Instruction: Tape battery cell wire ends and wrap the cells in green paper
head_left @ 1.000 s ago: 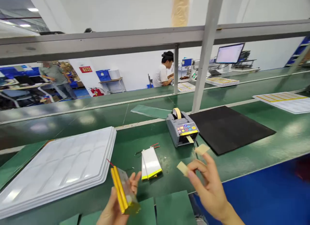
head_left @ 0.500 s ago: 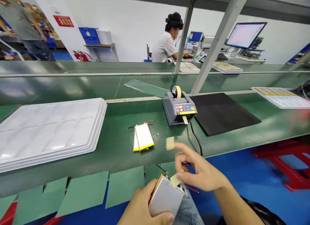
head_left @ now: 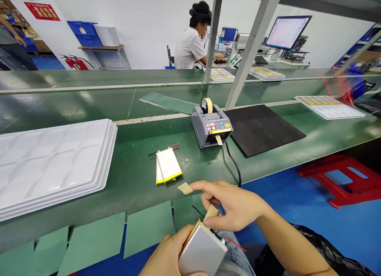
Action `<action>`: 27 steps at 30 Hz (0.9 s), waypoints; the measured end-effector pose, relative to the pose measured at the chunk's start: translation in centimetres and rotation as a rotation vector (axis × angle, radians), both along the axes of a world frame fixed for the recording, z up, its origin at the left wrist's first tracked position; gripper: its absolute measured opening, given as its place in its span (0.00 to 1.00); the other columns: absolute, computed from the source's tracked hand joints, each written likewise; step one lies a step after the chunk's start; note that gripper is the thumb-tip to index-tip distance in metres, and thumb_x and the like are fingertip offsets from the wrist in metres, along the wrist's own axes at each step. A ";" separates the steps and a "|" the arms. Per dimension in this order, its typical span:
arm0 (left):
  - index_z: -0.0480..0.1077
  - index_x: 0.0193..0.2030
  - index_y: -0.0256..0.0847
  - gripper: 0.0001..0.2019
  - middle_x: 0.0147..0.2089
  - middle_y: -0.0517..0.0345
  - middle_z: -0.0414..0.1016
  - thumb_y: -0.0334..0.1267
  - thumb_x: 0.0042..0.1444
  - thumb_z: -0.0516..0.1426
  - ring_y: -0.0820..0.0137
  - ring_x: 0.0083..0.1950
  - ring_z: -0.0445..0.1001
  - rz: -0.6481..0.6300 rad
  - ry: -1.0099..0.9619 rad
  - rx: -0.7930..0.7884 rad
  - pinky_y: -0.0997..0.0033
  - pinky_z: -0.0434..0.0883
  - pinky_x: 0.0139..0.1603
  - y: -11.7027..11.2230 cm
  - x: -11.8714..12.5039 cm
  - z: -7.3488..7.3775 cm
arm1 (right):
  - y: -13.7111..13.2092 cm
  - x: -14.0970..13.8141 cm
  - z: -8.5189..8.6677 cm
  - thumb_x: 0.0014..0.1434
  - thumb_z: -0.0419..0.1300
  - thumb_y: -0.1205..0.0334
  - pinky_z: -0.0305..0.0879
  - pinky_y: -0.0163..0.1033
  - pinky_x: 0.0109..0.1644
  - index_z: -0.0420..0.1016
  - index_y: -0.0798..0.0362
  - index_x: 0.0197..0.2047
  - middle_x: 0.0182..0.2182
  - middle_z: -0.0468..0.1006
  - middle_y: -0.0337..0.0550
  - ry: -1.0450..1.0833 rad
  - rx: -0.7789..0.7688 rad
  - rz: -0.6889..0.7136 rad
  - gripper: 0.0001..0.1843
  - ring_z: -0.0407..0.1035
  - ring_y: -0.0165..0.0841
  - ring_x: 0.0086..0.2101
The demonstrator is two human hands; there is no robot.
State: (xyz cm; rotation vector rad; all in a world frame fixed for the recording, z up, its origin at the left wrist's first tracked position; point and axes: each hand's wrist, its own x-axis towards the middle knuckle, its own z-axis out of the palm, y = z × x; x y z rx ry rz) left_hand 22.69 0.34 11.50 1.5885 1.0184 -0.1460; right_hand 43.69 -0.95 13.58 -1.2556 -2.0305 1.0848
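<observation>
My left hand (head_left: 168, 250) is wrapped around a silver pouch battery (head_left: 204, 248), its wired end tilted up. A red wire (head_left: 236, 244) and a black one stick out from that end. My right hand (head_left: 228, 202) is at the battery's top edge, thumb pressed on a strip of beige masking tape (head_left: 210, 214) touching the top left corner. A second piece of masking tape (head_left: 185, 188) clings to the tip of my outstretched right index finger. Beyond my hands, flat white batteries (head_left: 169, 164) with yellow ends lie overlapped on the green bench (head_left: 133, 165).
A grey tape dispenser (head_left: 211, 127) with a tape end poking out stands behind, its black cable hanging forward. Right of it lies a black mat (head_left: 264, 129). Stacked white trays (head_left: 56, 157) fill the left. A red stool (head_left: 345, 179) is at right. A person (head_left: 192, 42) sits across.
My right thumb has brought the tape strip to the battery's top left corner. The index finger with its tape piece has swung left and down. The camera view has shifted rightward.
</observation>
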 end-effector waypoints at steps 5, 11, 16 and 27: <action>0.69 0.50 0.51 0.26 0.46 0.60 0.75 0.37 0.41 0.62 0.57 0.46 0.69 -0.038 0.009 0.014 0.67 0.64 0.46 0.3 -0.4 -0.7 | -0.1 -0.6 0.0 0.46 0.62 0.66 0.57 0.33 0.31 0.47 0.45 0.63 0.28 0.67 0.29 -0.136 0.025 -0.091 0.44 0.61 0.27 0.26; 0.66 0.54 0.47 0.25 0.41 0.55 0.78 0.41 0.46 0.58 0.54 0.40 0.72 0.028 0.087 0.212 0.65 0.65 0.39 0.0 -0.8 -1.4 | -2.0 -2.1 -1.4 0.54 0.63 0.60 0.63 0.42 0.41 0.46 0.48 0.64 0.38 0.67 0.41 -0.151 0.405 -0.389 0.40 0.62 0.35 0.37; 0.66 0.52 0.47 0.22 0.36 0.57 0.79 0.44 0.48 0.57 0.57 0.34 0.74 -0.036 0.068 0.316 0.67 0.65 0.34 -0.2 -0.8 -1.6 | -3.2 -3.1 -2.3 0.58 0.59 0.71 0.64 0.41 0.46 0.50 0.45 0.62 0.34 0.74 0.35 0.081 0.426 -0.443 0.33 0.67 0.31 0.35; 0.59 0.60 0.45 0.26 0.35 0.56 0.79 0.44 0.54 0.55 0.57 0.33 0.76 -0.152 0.040 0.485 0.72 0.64 0.30 0.1 -1.2 -2.9 | -2.5 -3.0 -1.8 0.50 0.66 0.72 0.66 0.37 0.41 0.59 0.42 0.57 0.28 0.75 0.29 0.274 -0.139 -0.414 0.35 0.70 0.29 0.32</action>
